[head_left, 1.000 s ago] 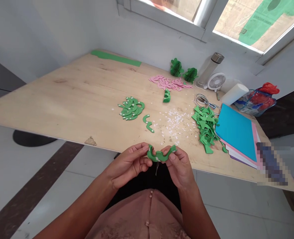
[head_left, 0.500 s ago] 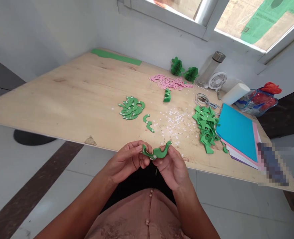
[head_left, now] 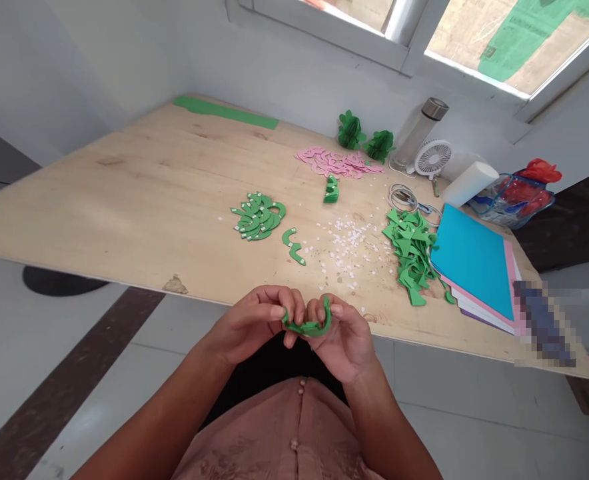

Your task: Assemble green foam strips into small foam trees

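Note:
A curved green cutout [head_left: 308,329], looking like foam or thick paper, is held between my two hands just off the table's front edge. My left hand [head_left: 259,323] pinches its left end. The fingers of my right hand [head_left: 344,333] are closed on the right end, which bends upward. Whether it is one layer or several stuck together I cannot tell. Beyond my hands lies a single wavy green cutout [head_left: 294,247] with white patches. A pile of similar green cutouts [head_left: 258,217] sits behind it to the left, and a small green stack [head_left: 331,190] stands farther back.
White paper bits [head_left: 349,240] litter the middle of the table. To the right are green scraps [head_left: 409,250], coloured sheets [head_left: 472,260] and scissors [head_left: 419,203]. Along the wall stand pink cutouts [head_left: 337,162], green folded shapes [head_left: 350,130], a bottle [head_left: 419,133] and a small fan [head_left: 433,158].
My hands have come closer together, and the green cutout is bent more, its right end now pointing up. My right fingers have curled over it. The view has shifted slightly.

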A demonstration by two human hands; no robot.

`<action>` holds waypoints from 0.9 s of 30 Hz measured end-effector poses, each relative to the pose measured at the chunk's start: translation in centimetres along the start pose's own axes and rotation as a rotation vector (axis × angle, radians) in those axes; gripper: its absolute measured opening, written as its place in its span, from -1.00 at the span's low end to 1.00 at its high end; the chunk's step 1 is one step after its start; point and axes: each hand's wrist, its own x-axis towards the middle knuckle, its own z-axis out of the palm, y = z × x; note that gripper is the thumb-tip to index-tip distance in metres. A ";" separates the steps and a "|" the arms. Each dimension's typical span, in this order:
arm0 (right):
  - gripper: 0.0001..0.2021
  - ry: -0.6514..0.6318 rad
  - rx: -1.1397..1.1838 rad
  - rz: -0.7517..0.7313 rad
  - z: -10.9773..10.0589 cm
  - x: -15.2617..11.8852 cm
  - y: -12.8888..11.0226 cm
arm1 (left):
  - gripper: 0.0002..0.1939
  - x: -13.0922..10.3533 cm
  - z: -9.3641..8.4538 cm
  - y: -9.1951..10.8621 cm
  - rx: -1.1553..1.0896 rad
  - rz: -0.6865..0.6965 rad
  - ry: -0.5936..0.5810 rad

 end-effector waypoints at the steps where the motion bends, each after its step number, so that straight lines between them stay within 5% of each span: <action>1: -0.83 -0.011 -0.006 0.011 -0.1 0.0 0.0 | -0.89 0.0 -0.1 0.1 0.035 0.009 -0.030; 7: -0.86 -0.076 -0.112 0.026 -0.3 -0.3 -0.2 | -0.88 0.1 -0.2 0.3 0.084 0.047 -0.066; 17: -0.91 0.111 -0.126 -0.106 -0.1 -0.1 0.3 | -0.90 -0.2 -0.2 0.6 0.096 0.050 0.030; 27: -0.84 0.022 -0.040 -0.061 -0.2 0.0 0.5 | -0.90 -0.1 -0.5 0.6 0.100 0.041 0.047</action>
